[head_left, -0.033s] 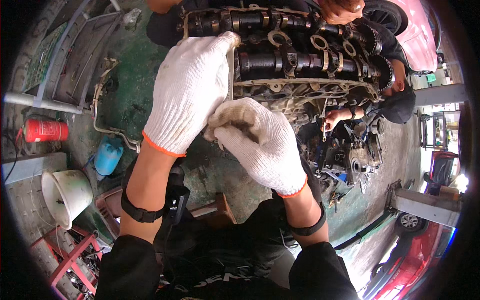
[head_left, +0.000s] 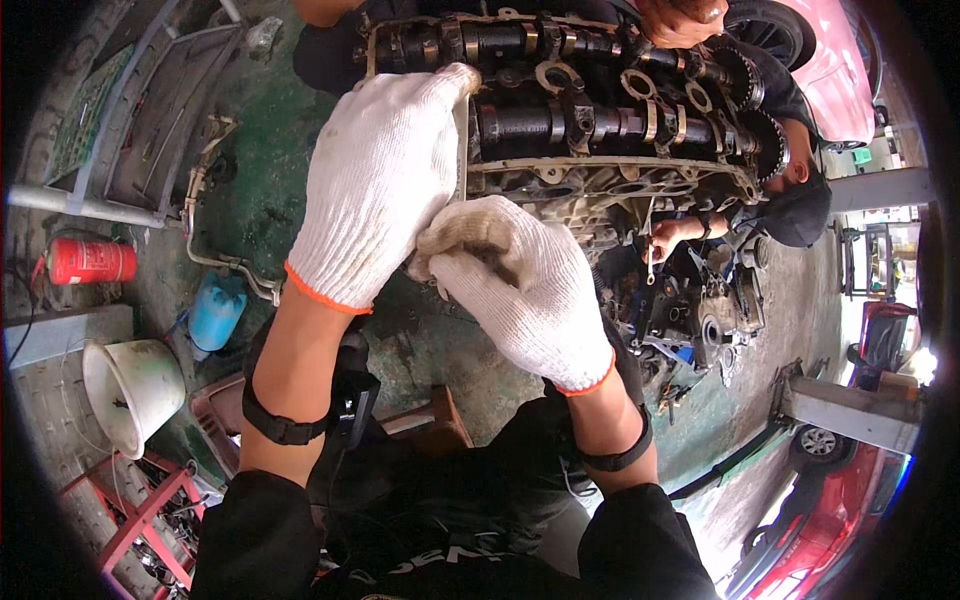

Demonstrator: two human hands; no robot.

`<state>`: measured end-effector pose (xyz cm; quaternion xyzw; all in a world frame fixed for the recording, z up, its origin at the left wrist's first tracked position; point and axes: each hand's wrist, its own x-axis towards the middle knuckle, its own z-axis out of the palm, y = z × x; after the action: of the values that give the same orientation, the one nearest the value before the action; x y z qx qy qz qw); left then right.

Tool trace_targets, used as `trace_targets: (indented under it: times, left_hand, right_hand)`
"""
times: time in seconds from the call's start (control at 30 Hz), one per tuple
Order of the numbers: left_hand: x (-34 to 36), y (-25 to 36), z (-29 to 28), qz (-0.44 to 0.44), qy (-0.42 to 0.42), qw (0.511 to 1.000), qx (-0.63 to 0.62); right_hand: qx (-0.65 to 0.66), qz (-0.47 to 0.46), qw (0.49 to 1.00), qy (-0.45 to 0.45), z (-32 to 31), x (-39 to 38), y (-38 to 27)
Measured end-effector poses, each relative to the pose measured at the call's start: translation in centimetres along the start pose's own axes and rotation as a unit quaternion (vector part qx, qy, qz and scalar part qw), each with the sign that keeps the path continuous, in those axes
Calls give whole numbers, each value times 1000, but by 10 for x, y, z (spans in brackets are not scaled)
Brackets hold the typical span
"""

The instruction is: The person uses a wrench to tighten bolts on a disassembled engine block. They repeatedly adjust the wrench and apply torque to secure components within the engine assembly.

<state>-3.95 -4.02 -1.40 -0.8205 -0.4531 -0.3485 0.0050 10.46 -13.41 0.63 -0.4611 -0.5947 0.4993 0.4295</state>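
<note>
A greasy engine cylinder head [head_left: 555,175] with two exposed camshafts [head_left: 520,125] spans the upper middle. My left hand [head_left: 385,170], in a white knit glove, curls against its left end, the thumb side at the upper corner; most fingers are hidden. Just below and to the right, my right hand [head_left: 520,280], gloved likewise, is closed with its fingertips pinched together beside the left hand's heel. Whatever either hand grips is hidden. Chain sprockets [head_left: 765,145] sit at the camshafts' right end.
A co-worker's hand [head_left: 670,240] holds a wrench [head_left: 650,262] below the engine's right side; another bare hand [head_left: 685,20] rests at its far edge. Engine parts [head_left: 710,320] lie right. At left are a fire extinguisher [head_left: 92,261], blue jug [head_left: 217,310] and white bucket [head_left: 150,385].
</note>
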Motion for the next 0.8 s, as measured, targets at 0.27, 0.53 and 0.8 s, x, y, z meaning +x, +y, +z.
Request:
trace_targets:
  times: [0.27,0.53,0.8]
  left_hand:
    - [2,5,-6,-11,13,999,-38]
    - [0,1,2,18,41,999,-31]
    - [1,4,2,26,47,998,-15]
  right_hand:
    - [69,-9,997,16,-2,-2,-2]
    - [135,-2,987,90,-12,-5,-12]
    - [106,-67,976,179,-24,-5,-3]
